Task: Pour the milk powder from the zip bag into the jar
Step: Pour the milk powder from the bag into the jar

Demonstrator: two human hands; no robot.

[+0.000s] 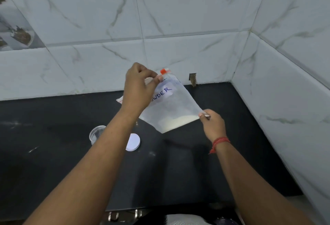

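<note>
Milk powder (175,121), pale cream and fine, is lying in the lower corner of a clear plastic zip bag (169,105) that is being held in the air above the counter, tilted, with a white handwritten label facing the camera. The left hand (137,89) is pinching the bag's top edge between thumb and fingertips, just beside the small orange zip slider (162,71). The right hand (211,123) is gripping the bag's lower right corner between thumb and fingers, close to where the powder is sitting. Both grips are closed on the bag.

Judging from this, the opening step is in hand: the slider is sitting at one end of the seal, and whether the mouth is already open I cannot tell. Nothing is pouring yet, since the powder is sitting at the end away from the mouth. The next move calls for parting the mouth, carrying the bag over the jar, and tipping it so the powder slides towards the opening.

A small clear round jar (96,134) is standing open on the dark counter (53,153), partly hidden behind the left forearm, with its round white lid (133,142) lying just beside it. The jar is well below and to the left of the bag, and the left arm is crossing over it, so that arm is standing in the way of a clean pour. White marble-patterned tiles (178,19) are lining the wall behind.
</note>
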